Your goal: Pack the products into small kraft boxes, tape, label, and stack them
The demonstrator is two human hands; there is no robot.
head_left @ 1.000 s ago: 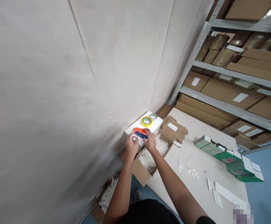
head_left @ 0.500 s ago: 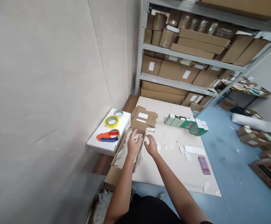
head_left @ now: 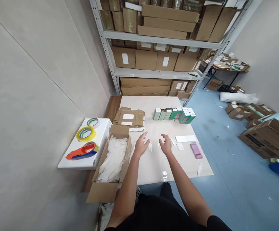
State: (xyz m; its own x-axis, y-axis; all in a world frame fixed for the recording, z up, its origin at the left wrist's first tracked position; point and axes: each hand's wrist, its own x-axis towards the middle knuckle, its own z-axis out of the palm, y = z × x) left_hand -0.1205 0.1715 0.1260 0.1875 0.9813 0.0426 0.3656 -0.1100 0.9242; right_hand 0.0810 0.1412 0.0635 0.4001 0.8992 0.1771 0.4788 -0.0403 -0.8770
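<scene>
Both of my hands hover over the white tabletop (head_left: 151,166), apart from each other with nothing between them. My left hand (head_left: 141,145) is open, fingers apart, just right of an open cardboard box (head_left: 125,162) filled with white paper strips (head_left: 114,157). My right hand (head_left: 165,145) is open too, thumb and fingers parted. Near it lie white paper slips (head_left: 185,139) and a blurred-out purple item (head_left: 196,150). Beyond my hands, flattened cardboard boxes (head_left: 132,117) are stacked at the left and a row of green-and-white boxes (head_left: 174,114) stands at the right.
On a white block (head_left: 67,163) at the left are a yellow tape roll (head_left: 80,137), another tape roll (head_left: 92,122) and an orange-and-blue tape dispenser (head_left: 79,154). A metal shelf (head_left: 154,73) full of cartons stands behind the table. More cartons (head_left: 266,138) sit on the blue floor.
My hands have moved right, from over the paper-filled box to above the tabletop, and are farther apart. The camera view has turned, shifting the shelf leftward. Both hands remain open.
</scene>
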